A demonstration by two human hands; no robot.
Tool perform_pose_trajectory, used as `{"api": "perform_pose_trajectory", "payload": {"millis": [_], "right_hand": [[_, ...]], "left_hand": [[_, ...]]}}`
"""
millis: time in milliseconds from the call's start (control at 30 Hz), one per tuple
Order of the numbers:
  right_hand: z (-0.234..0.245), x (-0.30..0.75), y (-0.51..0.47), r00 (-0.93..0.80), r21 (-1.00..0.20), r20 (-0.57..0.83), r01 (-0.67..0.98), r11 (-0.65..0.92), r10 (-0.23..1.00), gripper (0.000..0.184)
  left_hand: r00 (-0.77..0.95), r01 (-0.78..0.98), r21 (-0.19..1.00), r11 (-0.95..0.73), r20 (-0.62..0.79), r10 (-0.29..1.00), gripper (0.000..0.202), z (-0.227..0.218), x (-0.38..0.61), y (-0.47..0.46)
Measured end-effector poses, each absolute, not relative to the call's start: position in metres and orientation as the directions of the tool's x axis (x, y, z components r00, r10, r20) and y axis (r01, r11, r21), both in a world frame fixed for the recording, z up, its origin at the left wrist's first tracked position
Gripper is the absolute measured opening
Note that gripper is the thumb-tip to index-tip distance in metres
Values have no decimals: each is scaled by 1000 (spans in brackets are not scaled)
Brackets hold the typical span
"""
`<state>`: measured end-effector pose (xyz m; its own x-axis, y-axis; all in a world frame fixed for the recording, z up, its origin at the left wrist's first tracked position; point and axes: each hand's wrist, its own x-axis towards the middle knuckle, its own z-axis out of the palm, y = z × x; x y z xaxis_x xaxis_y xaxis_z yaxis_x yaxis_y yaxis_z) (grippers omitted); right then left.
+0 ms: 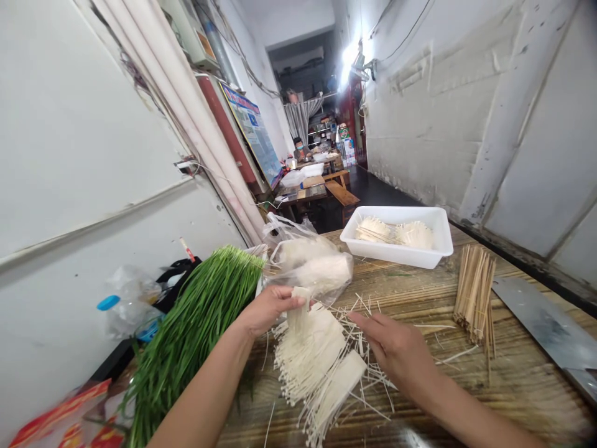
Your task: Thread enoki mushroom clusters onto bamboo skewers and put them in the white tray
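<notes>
My left hand [270, 308] is closed in a pinch on a small bunch of enoki mushrooms [298, 317], over a larger pile. The main pile of enoki mushrooms [310, 354] lies on the wooden table, with a separate flat clump [338, 379] at its near right side. Just right of the pile is my right hand [396, 345], its fingers stretched toward loose enoki strands [361, 311]. Nothing shows in those fingers, though their undersides and the thumb are hidden.
A plastic bag of enoki [321, 267] and a white tray [396, 252] holding skewered enoki bundles sit behind. To the right are bamboo skewers [474, 292] and a cleaver [545, 323]. Green chives [196, 330] pile up at left. A person [302, 151] sits far back.
</notes>
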<state>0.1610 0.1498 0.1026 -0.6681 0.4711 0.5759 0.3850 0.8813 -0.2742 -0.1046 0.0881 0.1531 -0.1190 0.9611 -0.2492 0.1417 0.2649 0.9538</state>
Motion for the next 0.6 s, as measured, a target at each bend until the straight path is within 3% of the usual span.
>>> {"api": "perform_pose_trajectory", "payload": {"millis": [600], "right_hand": [[106,158,151,-685,-320,536,377,869,494,37]], "left_hand": [[-166,18,956,293,-286,944,33,158,-98,87]]}}
